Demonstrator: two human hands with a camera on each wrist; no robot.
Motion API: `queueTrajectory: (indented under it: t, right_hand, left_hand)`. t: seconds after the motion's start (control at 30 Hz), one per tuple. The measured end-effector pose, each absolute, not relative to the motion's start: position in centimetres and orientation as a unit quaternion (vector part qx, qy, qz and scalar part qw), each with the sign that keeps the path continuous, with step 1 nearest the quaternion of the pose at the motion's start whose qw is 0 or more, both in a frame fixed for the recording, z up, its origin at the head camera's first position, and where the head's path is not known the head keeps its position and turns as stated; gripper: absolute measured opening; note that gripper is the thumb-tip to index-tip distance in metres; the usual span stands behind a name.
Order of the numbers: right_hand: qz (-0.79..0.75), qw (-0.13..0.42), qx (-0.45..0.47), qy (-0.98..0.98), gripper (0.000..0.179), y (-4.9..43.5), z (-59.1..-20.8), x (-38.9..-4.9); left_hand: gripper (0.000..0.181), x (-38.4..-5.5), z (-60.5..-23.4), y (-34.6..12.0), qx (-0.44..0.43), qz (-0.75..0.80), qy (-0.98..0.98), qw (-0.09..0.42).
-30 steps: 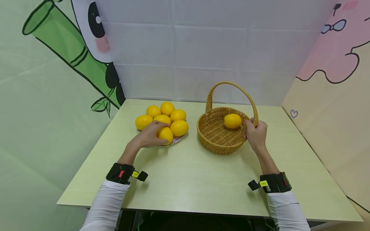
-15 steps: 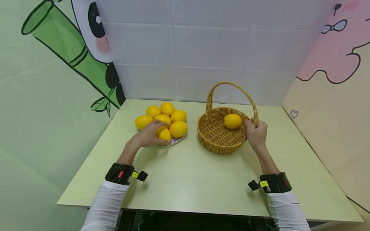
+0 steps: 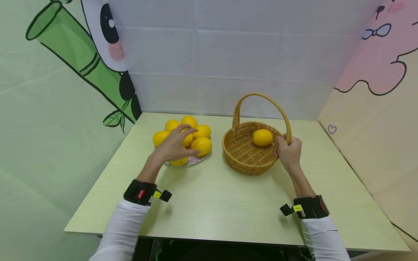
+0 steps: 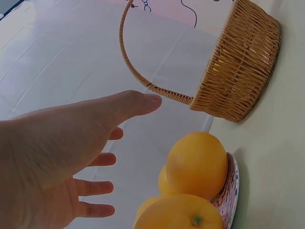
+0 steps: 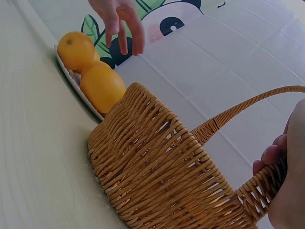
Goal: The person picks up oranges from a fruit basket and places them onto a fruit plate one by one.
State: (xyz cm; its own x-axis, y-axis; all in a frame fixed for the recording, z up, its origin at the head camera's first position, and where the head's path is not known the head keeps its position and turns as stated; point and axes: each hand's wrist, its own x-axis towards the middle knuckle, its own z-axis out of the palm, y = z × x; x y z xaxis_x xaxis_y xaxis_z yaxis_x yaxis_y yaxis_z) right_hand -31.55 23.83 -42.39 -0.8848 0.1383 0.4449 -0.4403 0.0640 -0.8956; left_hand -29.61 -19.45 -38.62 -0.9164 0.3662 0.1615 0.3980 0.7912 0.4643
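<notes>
My left hand (image 3: 170, 148) hovers over a plate (image 3: 193, 161) of yellow lemons, thumb and fingers spread. In the left wrist view nothing lies between its thumb (image 4: 138, 103) and fingers. The front lemon (image 3: 179, 162) is partly covered by that hand; another lemon (image 3: 201, 145) sits at the plate's right side. My right hand (image 3: 290, 152) grips the right foot of the handle of a round wicker basket (image 3: 249, 168). Inside the basket, against its back right part, lies a single lemon (image 3: 262, 137). The right wrist view shows fingers curled round the handle (image 5: 259, 188).
Plate and basket stand side by side on a pale table (image 3: 225, 206), with a gap between them. A light cloth wall (image 3: 209, 54) rises behind the table's back edge. Printed cartoon panels flank both sides. The basket's tall handle (image 3: 258, 94) arches above its rim.
The left hand, earlier round the front lemon, has let go, risen and opened out. That lemon has shifted left on the plate. The right hand and basket have stayed in place.
</notes>
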Motion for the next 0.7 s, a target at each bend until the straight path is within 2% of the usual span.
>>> queueTrajectory:
  t: [0.4, 0.7]
  right_hand:
    - [0.679, 0.217, 0.112, -0.692, 0.047, 24.0, -42.5, -31.6]
    - [0.685, 0.213, 0.111, -0.688, 0.046, 23.9, -42.6, -31.6]
  left_hand:
    - [0.092, -31.7, -36.2, -12.9, -0.296, -0.265, -0.918, 0.025]
    - [0.089, -33.7, -35.7, -7.6, -0.344, -0.247, -0.906, 0.005]
